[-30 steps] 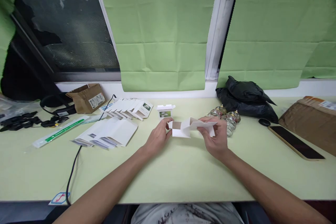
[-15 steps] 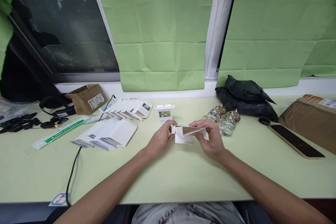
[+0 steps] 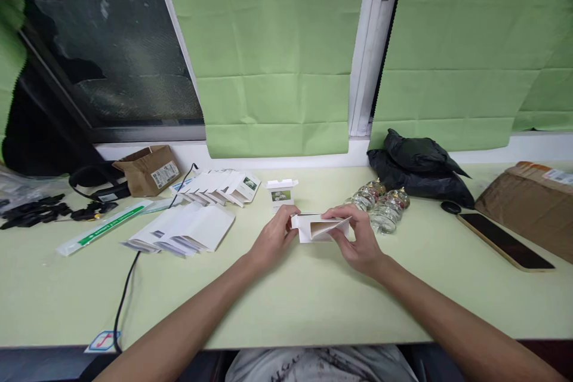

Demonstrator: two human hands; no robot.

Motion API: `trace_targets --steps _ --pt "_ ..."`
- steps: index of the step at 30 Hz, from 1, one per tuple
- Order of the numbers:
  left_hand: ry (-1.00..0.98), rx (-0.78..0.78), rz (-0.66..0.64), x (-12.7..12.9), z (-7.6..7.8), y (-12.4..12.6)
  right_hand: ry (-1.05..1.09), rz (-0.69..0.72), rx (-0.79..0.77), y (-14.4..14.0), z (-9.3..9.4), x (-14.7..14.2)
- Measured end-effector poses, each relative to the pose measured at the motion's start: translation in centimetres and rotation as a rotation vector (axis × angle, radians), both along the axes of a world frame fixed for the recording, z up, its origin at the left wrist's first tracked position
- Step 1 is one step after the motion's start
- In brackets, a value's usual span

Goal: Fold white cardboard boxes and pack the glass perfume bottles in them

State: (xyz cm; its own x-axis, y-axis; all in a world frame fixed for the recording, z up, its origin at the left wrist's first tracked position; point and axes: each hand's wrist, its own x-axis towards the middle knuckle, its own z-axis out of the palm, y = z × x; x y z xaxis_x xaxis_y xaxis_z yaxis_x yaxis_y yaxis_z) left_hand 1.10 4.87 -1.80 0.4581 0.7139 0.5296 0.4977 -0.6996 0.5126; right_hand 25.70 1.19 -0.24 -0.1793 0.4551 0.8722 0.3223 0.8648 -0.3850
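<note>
Between my hands, above the middle of the table, is a small white cardboard box (image 3: 305, 230) with its open side and flaps facing me. My left hand (image 3: 274, 231) pinches the box's left end. At the right end, the thumb and fingers of my right hand (image 3: 358, 237) close on a flap. Just behind my left hand a similar white box (image 3: 281, 193) with a picture on its front stands upright, its top flap raised. To the left lie flattened white boxes (image 3: 197, 224) in an overlapping pile, with more white boxes (image 3: 219, 185) in a row behind them.
Stacked clear glass pieces (image 3: 385, 215) lie right of my hands, before black plastic bags (image 3: 416, 161). Farther right are a phone (image 3: 505, 240) and a brown carton (image 3: 528, 203). An open brown box (image 3: 147, 170), a green-striped packet (image 3: 105, 227) and a black cable (image 3: 123, 298) are on the left.
The flap under my right hand has swung inward, and the box opening now faces me more squarely. Both hands keep hold of the box in nearly the same place.
</note>
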Motion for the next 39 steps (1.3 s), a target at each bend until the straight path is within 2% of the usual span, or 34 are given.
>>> trace_targets --steps 13,20,24,27,31,35,39 --pt "0.015 0.120 -0.049 -0.2 0.0 0.2 -0.078 -0.001 0.026 0.0 0.0 0.1" --pt "-0.051 0.138 -0.040 -0.1 -0.3 0.4 -0.187 0.084 0.201 -0.1 -0.3 0.1" --pt "-0.099 0.101 -0.018 0.0 -0.3 0.4 -0.187 0.104 0.225 -0.2 -0.1 0.1" --pt "-0.124 0.117 -0.018 -0.1 -0.4 0.6 -0.174 0.111 0.185 -0.1 -0.3 0.1" --pt "-0.112 0.139 -0.024 -0.1 -0.5 0.7 -0.085 0.052 0.090 0.4 -0.6 0.2" --pt "-0.084 0.087 -0.015 -0.1 -0.3 0.3 -0.038 -0.007 0.011 0.7 -0.8 0.5" --pt "-0.080 0.032 0.039 -0.2 -0.1 0.2 0.032 -0.008 -0.107 0.9 -1.1 0.5"
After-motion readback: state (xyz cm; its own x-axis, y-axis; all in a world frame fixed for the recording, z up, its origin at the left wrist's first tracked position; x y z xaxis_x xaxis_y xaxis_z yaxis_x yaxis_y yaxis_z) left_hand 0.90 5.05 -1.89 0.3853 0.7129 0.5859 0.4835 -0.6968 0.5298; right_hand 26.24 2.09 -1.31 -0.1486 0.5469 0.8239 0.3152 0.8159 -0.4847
